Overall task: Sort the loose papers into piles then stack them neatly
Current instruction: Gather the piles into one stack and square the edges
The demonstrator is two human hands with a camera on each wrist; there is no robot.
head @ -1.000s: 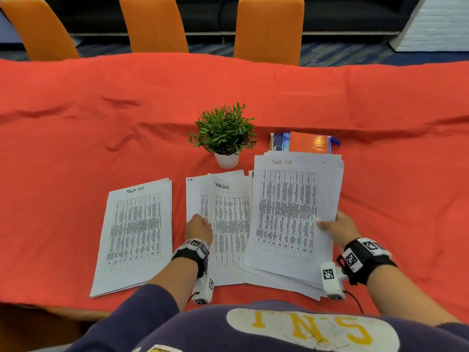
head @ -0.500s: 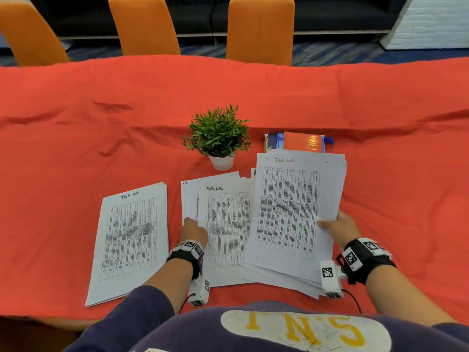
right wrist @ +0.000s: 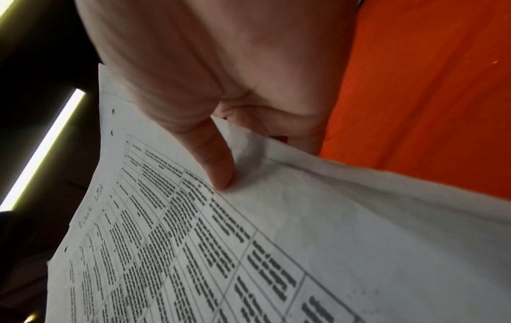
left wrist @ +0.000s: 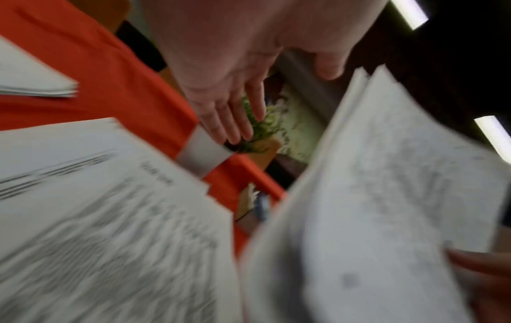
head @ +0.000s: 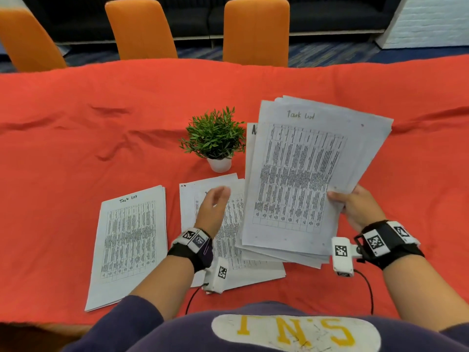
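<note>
My right hand (head: pixel 354 207) grips a thick sheaf of printed "Task list" sheets (head: pixel 299 179) by its right edge and holds it tilted up off the red cloth; the thumb (right wrist: pixel 212 157) presses on the top sheet (right wrist: pixel 249 251). My left hand (head: pixel 213 209) hovers with straight fingers (left wrist: pixel 229 113) and holds nothing, above the middle pile of sheets (head: pixel 228 240), next to the lifted sheaf (left wrist: pixel 373 207). A neat pile (head: pixel 129 242) lies flat at the left.
A small potted plant (head: pixel 215 138) in a white pot stands just beyond the middle pile. The red cloth (head: pixel 88 135) covers the whole table. Three orange chairs (head: pixel 256 31) stand along the far edge.
My right hand has lifted the big sheaf off the table and tilted it up. My left hand came off the middle pile and rose with fingers spread. The books behind are now hidden.
</note>
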